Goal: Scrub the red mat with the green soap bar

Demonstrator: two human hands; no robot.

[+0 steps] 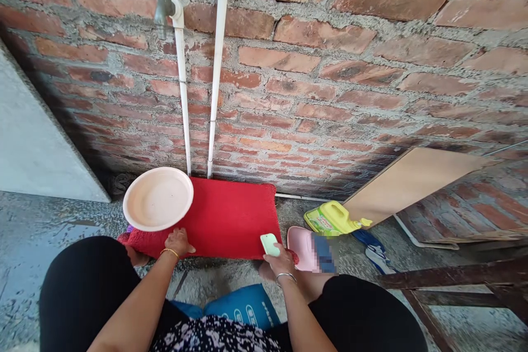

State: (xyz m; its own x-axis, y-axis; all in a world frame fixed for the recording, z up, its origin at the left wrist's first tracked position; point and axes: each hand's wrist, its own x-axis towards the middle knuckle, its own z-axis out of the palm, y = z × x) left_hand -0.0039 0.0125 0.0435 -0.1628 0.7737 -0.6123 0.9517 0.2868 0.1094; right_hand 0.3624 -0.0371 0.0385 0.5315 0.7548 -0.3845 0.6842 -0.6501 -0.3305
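A red mat (pixel 239 214) lies spread before me, bunched up at its left end. My left hand (pixel 178 243) rests on its near edge, thumb apart from the fingers, with nothing visible in it. A pale peach basin (pixel 159 198) sits just beyond that hand, over the mat's left part. Over the mat's right near corner, my right hand (pixel 279 259) is closed around a pale green oblong block (pixel 269 244) with rounded corners. The underside of the block is hidden.
A brick wall (pixel 305 88) with white pipes (pixel 213 110) and a tap (pixel 163 0) stands ahead. To the right are a pink slipper (pixel 301 247), a yellow jug (pixel 332 218), a leaning board (pixel 408 181) and a wooden frame (pixel 437 275). A blue bag (pixel 243 305) lies below.
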